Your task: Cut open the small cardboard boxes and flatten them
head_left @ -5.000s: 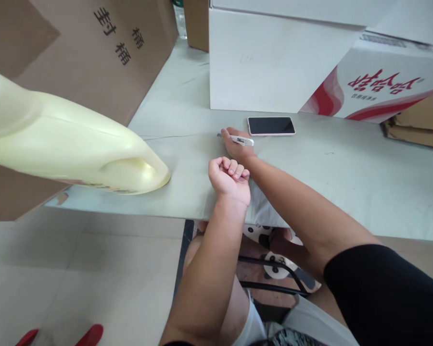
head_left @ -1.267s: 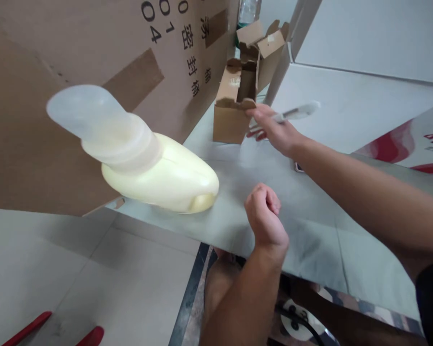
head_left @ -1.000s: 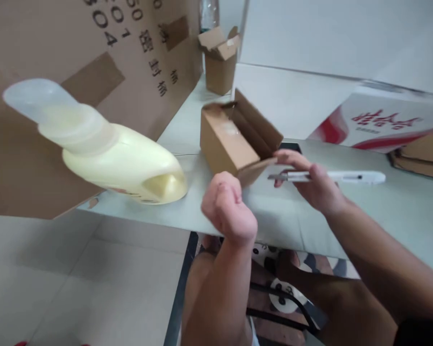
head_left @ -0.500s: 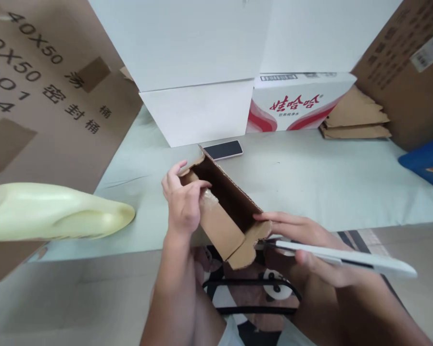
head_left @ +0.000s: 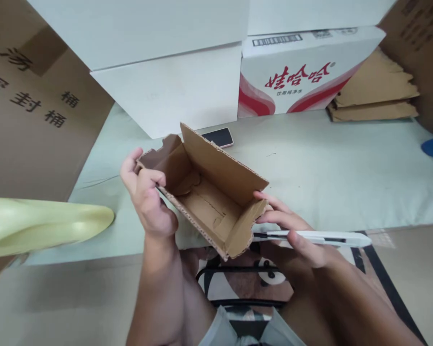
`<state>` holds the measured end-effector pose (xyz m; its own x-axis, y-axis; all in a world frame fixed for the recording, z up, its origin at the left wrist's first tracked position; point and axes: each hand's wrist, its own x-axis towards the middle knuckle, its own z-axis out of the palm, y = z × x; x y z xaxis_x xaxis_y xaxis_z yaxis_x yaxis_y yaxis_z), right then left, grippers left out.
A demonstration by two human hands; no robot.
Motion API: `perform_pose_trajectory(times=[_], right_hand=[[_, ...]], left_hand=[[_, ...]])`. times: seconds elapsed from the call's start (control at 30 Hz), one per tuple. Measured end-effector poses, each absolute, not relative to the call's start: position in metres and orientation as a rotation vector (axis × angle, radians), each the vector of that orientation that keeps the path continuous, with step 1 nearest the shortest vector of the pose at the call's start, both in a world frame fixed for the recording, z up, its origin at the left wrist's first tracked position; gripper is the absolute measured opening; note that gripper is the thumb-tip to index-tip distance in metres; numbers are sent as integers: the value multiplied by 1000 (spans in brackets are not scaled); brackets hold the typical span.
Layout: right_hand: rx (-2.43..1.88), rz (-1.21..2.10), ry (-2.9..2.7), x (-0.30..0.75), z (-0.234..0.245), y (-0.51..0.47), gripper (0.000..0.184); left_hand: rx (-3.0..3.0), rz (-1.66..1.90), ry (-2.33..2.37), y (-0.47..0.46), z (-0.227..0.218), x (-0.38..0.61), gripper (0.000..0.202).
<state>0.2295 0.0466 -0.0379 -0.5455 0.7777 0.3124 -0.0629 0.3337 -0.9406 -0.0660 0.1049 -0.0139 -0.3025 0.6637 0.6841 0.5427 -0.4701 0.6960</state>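
Observation:
A small brown cardboard box (head_left: 209, 202) is tilted with its open top facing me, and its bare inside shows. My left hand (head_left: 149, 197) grips the box's left edge between thumb and fingers. On the other side, my right hand (head_left: 296, 230) has its fingertips against the box's right end flap. Held in that same hand is a white box cutter (head_left: 321, 237), its dark tip pointing left beside the flap; whether the blade is out I cannot tell.
A phone (head_left: 220, 137) lies behind the box on the pale green cloth (head_left: 328, 168). White cartons (head_left: 173, 86), a red-and-white carton (head_left: 292, 81) and folded cardboard (head_left: 377, 96) line the back. A pale yellow object (head_left: 46, 226) juts in from the left, near a large brown carton (head_left: 32, 144).
The taped flap no longer covers the opening, and the box is spread wider towards me. My left hand has moved left with its edge. The view has shifted closer.

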Motion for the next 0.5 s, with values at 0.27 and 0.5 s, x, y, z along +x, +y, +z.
perform_pose_trajectory(times=[0.27, 0.5], right_hand=[[-631, 1226, -1827, 226, -48, 40, 54], [-650, 1373, -1677, 222, -51, 36, 63]], left_hand=[[1198, 2381, 1424, 120, -9, -68, 26], [1269, 2299, 1181, 114, -17, -69, 17]])
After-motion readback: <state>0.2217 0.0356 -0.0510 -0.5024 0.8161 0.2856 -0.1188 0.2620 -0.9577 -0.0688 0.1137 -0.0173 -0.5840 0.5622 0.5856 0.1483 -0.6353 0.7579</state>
